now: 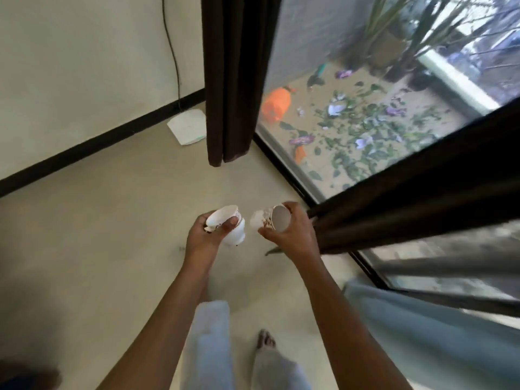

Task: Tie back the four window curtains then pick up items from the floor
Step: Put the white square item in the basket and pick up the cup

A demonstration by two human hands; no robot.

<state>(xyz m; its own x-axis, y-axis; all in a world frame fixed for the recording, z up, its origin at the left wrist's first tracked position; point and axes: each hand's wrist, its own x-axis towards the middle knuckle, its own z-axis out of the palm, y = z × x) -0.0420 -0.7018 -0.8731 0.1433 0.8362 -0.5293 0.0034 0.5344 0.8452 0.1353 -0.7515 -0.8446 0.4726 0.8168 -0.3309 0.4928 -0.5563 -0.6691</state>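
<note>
Two dark curtains take up most of the view against the window (365, 94). The far curtain (236, 80) hangs bunched and straight by the wall corner, and the near curtain (422, 198) slants across on the right. No tie shows on either.

On the pale floor (98, 249), a flat white thing (187, 126) lies against the skirting, partly tucked behind the far curtain. It looks like the next thing to collect.

The left hand (206, 235) is curled round a white cup (225, 218), held above the floor. The cup's long axis tilts, with the mouth up and to the left and the base down and to the right.

Just beside it but apart, the right hand (289, 237) grips a second cup (274, 222). This one lies roughly sideways, with one round end turned towards the camera. Blur hides whether that end is the mouth or the base.

Both hands are full, so it would be sensible to nest one cup inside the other. That means lining up their axes, base into mouth, and sliding gently so the thin walls don't crush. One hand would then be free for the white thing.
</note>
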